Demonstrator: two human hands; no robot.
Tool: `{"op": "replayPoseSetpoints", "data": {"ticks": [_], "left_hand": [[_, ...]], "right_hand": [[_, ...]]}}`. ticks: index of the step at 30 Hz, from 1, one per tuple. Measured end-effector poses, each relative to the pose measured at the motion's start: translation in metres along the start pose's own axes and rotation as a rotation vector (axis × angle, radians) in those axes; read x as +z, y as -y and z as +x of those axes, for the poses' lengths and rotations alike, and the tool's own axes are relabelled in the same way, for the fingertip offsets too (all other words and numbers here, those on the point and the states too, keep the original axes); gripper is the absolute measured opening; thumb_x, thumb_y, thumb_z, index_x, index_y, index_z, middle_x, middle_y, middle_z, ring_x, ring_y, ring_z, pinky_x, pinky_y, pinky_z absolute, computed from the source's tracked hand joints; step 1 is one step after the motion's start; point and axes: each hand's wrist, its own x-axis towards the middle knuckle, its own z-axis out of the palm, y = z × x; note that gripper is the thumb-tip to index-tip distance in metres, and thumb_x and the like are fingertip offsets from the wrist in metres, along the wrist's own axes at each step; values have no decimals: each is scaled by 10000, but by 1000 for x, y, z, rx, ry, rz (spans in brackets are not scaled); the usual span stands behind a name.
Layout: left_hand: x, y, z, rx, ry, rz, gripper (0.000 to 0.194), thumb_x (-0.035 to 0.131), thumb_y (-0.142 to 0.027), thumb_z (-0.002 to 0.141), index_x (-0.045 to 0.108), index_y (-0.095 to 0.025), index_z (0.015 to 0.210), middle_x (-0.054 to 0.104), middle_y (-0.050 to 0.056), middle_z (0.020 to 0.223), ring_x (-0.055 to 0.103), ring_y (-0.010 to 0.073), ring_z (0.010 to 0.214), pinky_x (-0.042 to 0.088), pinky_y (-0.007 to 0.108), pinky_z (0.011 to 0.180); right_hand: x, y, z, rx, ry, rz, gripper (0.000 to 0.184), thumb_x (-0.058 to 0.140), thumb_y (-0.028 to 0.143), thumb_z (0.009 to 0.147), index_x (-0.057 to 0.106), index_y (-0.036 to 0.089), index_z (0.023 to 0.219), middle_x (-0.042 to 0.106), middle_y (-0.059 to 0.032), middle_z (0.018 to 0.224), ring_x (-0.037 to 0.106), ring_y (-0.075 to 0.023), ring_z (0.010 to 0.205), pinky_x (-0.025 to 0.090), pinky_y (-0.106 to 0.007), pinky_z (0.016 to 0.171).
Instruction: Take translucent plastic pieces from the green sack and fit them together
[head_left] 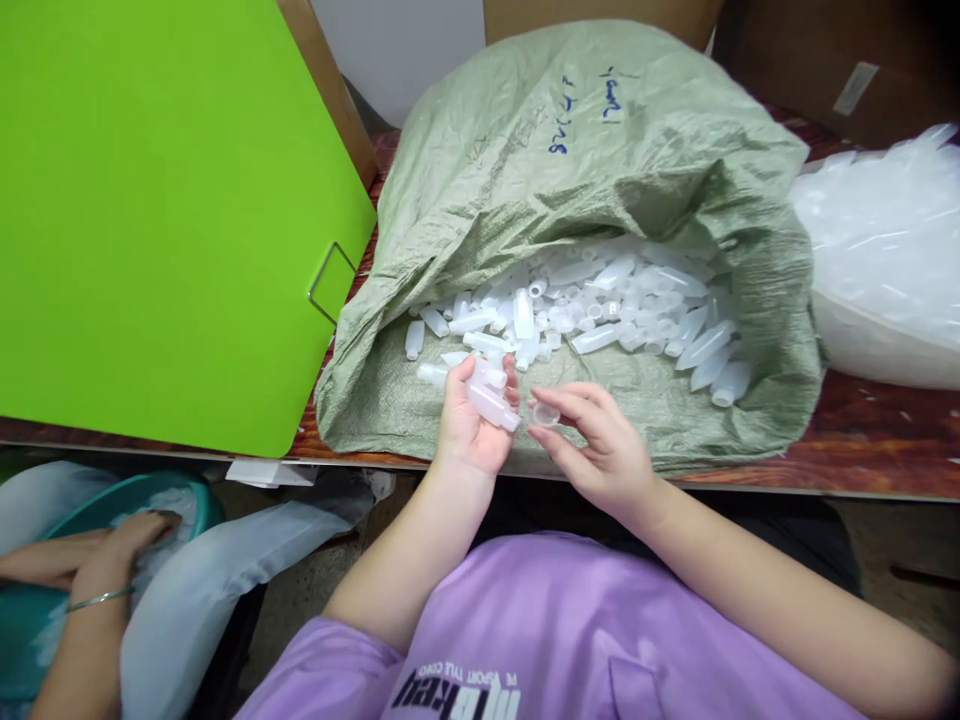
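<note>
My left hand (475,425) is curled, palm up, around a few small translucent plastic bottles (491,405) whose necks point to the right. Just right of it, my right hand (600,440) pinches a clear round cap (544,413) between thumb and fingers. A small gap separates the cap from the nearest bottle's neck. Behind both hands, the mouth of a pale green woven sack (600,180) lies open toward me. Many more translucent bottles (600,305) are heaped inside it, with some spread near its front.
A bright green board (165,200) with a wire handle (330,285) stands at the left. On the right, a full clear plastic bag (892,270) rests on the reddish table (885,430). At lower left, a co-worker's hands (142,535) reach into a teal basin (206,500).
</note>
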Motion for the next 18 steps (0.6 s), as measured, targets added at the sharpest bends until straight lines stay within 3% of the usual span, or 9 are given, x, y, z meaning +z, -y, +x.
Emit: {"op": "replayPoseSetpoints", "data": {"ticks": [6,10,13,16,18], "left_hand": [[1,2,5,148,-53,29,161,514,-278,795,553,-124,824,611,55,767,584,89,588,494,168,534],[2,9,3,287,-57,67,151,565,-257,761,548,-136,849,622,40,788,597,98,620,518,202,612],[4,10,1,276,-66,57,143,560,-249,773,548,-130,852,618,40,780,598,94,620,517,187,607],[6,9,1,150,-79,12,166,533,-269,802,548,-114,859,608,56,768,604,103,631,514,174,568],[7,9,1,74,-93,-13,175,523,-275,812,546,-112,869,603,59,768,607,108,636,517,175,552]], "right_hand": [[2,6,5,110,250,-96,413,541,183,826,474,179,1233,581,-86,950,590,-189,809,530,-334,702],[5,12,9,101,114,-125,231,601,235,801,533,186,1016,626,-60,866,599,-190,814,529,-330,711],[5,9,7,-88,36,-201,155,565,190,829,543,187,983,640,-77,893,596,-189,858,521,-341,754],[4,-3,0,-375,14,-260,251,519,91,832,556,196,1057,649,-85,972,588,-191,933,524,-341,787],[2,-12,-3,-495,10,-266,283,514,81,832,570,214,1075,658,-71,990,591,-188,964,538,-323,783]]}}
